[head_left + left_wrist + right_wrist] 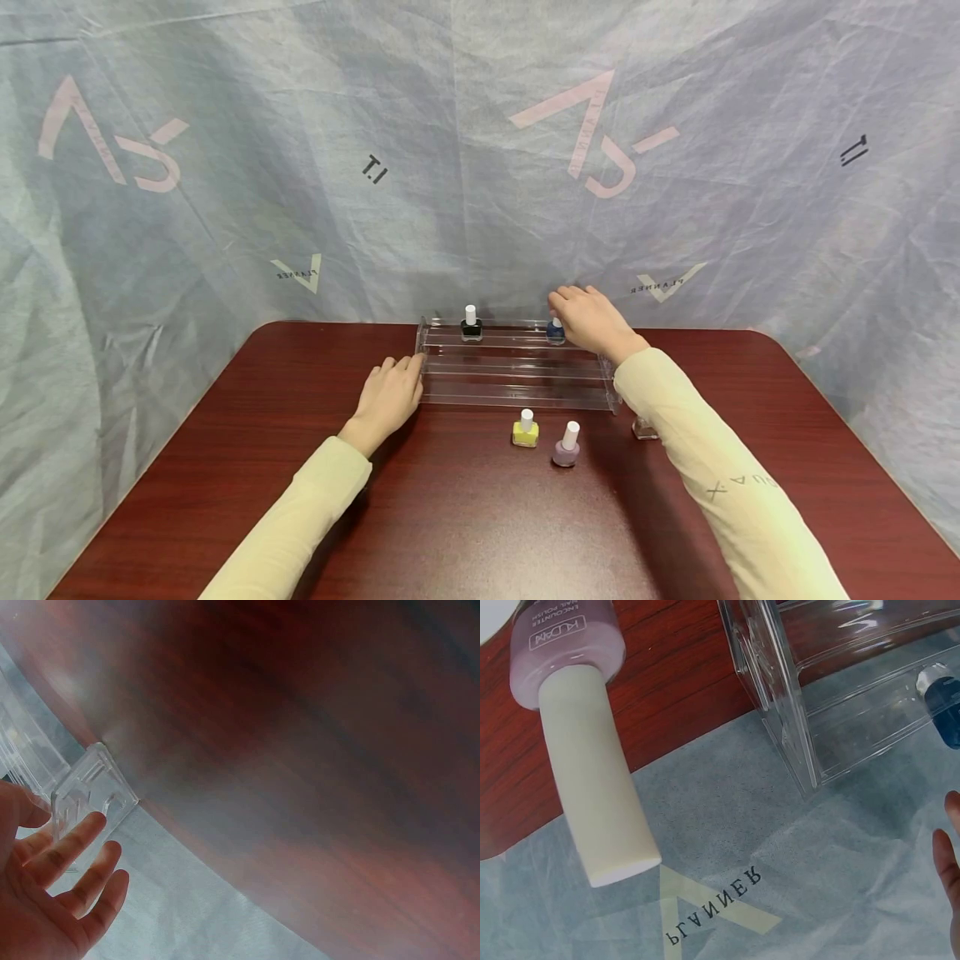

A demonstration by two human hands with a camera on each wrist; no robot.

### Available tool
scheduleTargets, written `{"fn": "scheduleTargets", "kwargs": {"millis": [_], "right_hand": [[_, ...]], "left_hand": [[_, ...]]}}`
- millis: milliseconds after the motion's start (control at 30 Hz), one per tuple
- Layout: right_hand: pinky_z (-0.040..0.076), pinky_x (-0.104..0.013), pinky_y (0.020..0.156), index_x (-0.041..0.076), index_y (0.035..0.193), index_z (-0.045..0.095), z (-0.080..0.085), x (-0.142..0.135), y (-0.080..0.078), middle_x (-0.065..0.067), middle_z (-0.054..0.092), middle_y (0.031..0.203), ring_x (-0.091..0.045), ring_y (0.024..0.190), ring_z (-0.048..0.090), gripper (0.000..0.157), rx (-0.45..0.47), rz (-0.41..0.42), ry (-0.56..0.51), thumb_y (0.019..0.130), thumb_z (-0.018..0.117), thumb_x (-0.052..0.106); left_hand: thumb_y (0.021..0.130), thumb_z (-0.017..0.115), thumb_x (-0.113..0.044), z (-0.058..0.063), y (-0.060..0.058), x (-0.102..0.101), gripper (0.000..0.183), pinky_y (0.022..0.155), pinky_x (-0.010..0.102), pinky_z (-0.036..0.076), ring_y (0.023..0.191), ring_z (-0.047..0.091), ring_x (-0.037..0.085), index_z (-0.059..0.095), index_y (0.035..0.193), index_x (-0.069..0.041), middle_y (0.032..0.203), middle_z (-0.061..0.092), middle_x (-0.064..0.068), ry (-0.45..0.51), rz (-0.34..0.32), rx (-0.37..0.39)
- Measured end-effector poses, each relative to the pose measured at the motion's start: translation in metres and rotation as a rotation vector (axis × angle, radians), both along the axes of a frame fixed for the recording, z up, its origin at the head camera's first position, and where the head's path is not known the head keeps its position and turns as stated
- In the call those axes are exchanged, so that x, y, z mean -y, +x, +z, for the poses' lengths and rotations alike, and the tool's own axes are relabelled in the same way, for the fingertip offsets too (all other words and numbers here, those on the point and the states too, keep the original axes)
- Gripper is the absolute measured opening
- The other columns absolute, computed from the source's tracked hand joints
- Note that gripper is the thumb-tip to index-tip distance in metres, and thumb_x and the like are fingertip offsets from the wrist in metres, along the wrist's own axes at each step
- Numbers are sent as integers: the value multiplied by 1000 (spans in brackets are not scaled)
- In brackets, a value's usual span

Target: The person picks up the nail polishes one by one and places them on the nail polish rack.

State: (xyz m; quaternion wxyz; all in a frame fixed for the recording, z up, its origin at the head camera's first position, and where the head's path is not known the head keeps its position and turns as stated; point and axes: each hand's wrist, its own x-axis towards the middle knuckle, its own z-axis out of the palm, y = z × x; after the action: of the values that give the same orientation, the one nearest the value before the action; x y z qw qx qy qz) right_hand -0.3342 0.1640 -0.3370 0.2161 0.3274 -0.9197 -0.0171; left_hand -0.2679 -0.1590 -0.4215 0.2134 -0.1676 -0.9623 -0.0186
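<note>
A clear tiered display rack (pixel 517 392) stands on the table. My left hand (pixel 390 387) is at its left end; in the left wrist view the thumb and index finger meet at the edge of the side panel (pixel 97 784), the other fingers spread. My right hand (pixel 592 321) is over the top tier and pinches the cap of a blue nail polish bottle (pixel 555 333); the fingertips are partly hidden. The bottle (pixel 945 709) stands upright on the tier. A black nail polish bottle (pixel 471 327) stands further left on that tier.
In front of the rack stand a yellow nail polish bottle (pixel 526 431) and a lilac one (pixel 566 450). Another small bottle (pixel 643 429) is partly hidden by the right sleeve. A grey printed cloth (pixel 450 167) hangs behind the table (pixel 465 517).
</note>
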Motion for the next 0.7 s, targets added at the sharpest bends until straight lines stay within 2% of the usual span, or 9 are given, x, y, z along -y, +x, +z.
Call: {"fn": "scheduleTargets", "kwargs": {"millis": [400, 700], "right_hand": [[40, -38, 69, 10, 88, 54, 0, 1, 2, -6, 58, 88, -24, 84, 57, 8, 14, -36, 10, 93, 50, 14], [41, -39, 70, 10, 87, 53, -1, 1, 2, -6, 57, 87, -24, 84, 56, 8, 7, -28, 15, 93, 51, 15]], "left_hand": [[87, 51, -15, 0, 0, 0, 35, 69, 42, 47, 88, 57, 31, 53, 121, -6, 101, 64, 9, 4, -6, -2], [86, 52, -16, -1, 0, 0, 36, 69, 42, 47, 89, 57, 31, 53, 120, -5, 101, 64, 9, 0, -8, -23]]}}
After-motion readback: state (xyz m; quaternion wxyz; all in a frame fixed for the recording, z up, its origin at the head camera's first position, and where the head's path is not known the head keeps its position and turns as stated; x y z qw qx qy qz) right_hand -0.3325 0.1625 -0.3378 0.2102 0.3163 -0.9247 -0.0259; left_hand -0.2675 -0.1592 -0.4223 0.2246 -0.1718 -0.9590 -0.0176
